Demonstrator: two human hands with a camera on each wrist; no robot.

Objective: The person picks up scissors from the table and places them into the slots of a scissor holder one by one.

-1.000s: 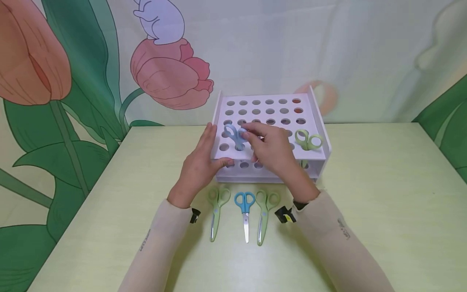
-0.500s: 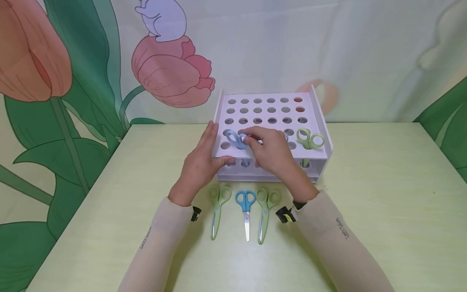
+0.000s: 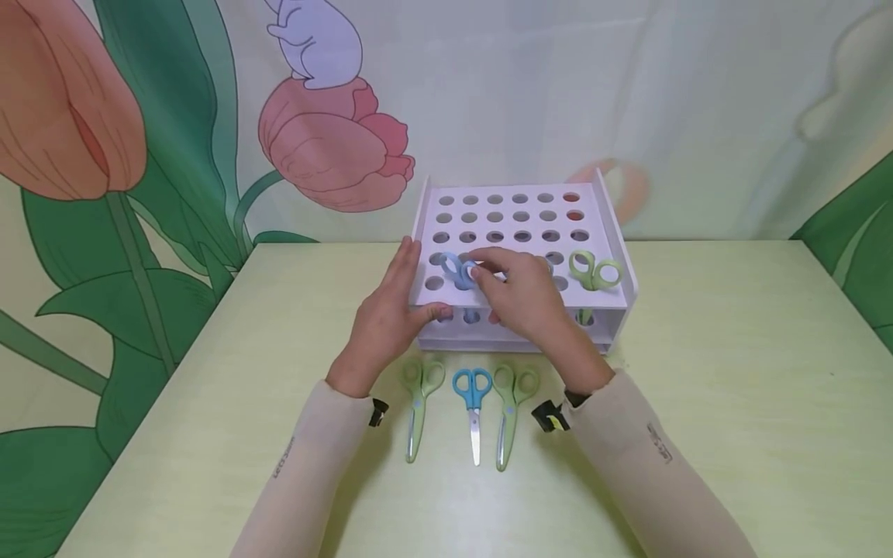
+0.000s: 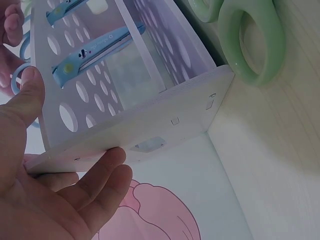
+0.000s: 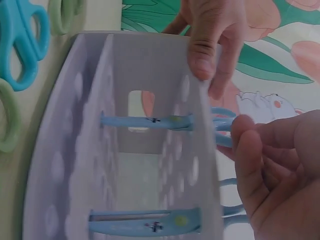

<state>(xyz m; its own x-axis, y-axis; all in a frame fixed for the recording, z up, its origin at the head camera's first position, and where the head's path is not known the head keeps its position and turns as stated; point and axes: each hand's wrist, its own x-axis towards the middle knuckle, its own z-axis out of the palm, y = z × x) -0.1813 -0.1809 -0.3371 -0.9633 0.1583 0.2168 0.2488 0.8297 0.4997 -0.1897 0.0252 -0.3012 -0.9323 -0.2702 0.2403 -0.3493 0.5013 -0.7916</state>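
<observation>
A white rack [image 3: 505, 329] with rows of round holes stands on the table. My left hand [image 3: 382, 318] grips its left front corner, thumb over the top board's front edge and fingers along the side panel. With thumb and fingertips, my right hand [image 3: 519, 291] pinches a handle loop of light blue scissors [image 3: 453, 270]. They stand in the front row, second hole from the left, blades reaching the lower board in the right wrist view. Another pair of light blue scissors [image 5: 150, 225] stands nearby, mostly hidden behind my right hand in the head view. Green scissors [image 3: 593, 275] occupy the right front hole.
On the table before the rack lie green scissors [image 3: 416, 411], blue scissors [image 3: 474, 411] with a bare metal blade, and more green scissors [image 3: 509, 415] to their right. A curtain [image 3: 488, 93] printed with tulips and a white animal hangs behind the table.
My right hand has lowered the light blue scissors into the hole, and their blades now show below the top board. My left hand has stayed on the rack's corner.
</observation>
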